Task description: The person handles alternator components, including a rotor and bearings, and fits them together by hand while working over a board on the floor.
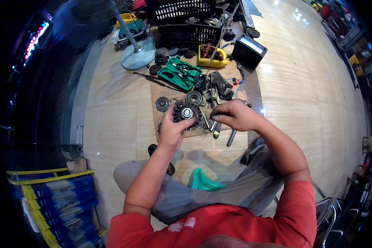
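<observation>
The toothed rotor-like part [197, 114] is held in the left hand [172, 129], with the thumb laid across its near side and the fingers at its left edge. Its flat face is turned up, and its central axis, marked by the bright metal hub [187, 112], appears to run upward toward the head. The right hand [237, 116] is placed to the right of the part, about level with it and apart from it; its fingers are bent and drawn close together, toward the hub. Whether anything small is pinched there cannot be told. The part is thus nearest to the left hand, and the hub is reached from the right hand by a leftward path.

In the gap between the hands, a thin bright rod [205, 121] is seen. A ribbed pulley [163, 104] is noted beyond and left of the left hand; a grey ring-shaped part [194, 98] is noted just beyond the held part. Farther beyond the hands, an open green tool case [180, 73] is placed on the cardboard sheet [157, 91].
</observation>
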Demonstrator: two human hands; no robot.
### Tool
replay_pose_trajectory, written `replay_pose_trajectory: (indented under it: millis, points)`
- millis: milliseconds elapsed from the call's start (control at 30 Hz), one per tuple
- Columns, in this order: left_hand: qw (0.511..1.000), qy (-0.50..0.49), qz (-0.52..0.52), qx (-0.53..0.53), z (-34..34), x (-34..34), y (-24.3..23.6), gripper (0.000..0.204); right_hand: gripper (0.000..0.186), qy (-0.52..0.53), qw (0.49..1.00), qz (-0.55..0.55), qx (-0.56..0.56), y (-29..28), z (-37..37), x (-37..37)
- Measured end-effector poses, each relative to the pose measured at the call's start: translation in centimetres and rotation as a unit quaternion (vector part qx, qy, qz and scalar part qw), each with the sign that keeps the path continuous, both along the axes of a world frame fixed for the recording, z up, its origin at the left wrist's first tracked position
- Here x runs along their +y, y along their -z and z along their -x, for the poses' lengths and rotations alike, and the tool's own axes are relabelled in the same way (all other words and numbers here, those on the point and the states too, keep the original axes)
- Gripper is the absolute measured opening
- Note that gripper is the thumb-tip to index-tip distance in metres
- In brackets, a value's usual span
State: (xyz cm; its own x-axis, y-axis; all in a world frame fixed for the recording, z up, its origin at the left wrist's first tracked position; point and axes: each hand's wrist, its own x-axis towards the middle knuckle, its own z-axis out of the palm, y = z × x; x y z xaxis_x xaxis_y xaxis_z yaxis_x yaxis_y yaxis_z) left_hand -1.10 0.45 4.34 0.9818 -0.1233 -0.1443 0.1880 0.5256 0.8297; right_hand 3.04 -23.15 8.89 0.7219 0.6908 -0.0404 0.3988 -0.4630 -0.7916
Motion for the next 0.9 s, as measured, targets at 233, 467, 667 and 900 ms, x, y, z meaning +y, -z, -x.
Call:
replay_pose_trajectory:
  millis: [233, 467, 667, 900]
  points:
    - [0.995, -0.079, 0.066, 0.018, -0.9, 0.3, 0.9, 0.049, 0.023, -0.075, 0.995, 0.058, -0.039, -0.6, 1.9, 0.3]
    - [0.981, -0.102, 0.161, 0.046, -1.5, 1.6, 0.9, 0.031, 0.022, -0.041, 0.980, 0.173, -0.087, 1.1, 1.9, -0.4]
    - [0.961, -0.108, 0.236, 0.091, -2.1, 3.1, 1.4, 0.033, 0.019, 0.066, 0.961, 0.238, -0.124, 2.6, 0.3, -3.0]
    - [0.967, -0.058, 0.240, 0.054, -1.4, 3.4, 0.9, 0.033, 0.014, 0.118, 0.923, 0.309, -0.199, 2.8, -1.5, -7.6]
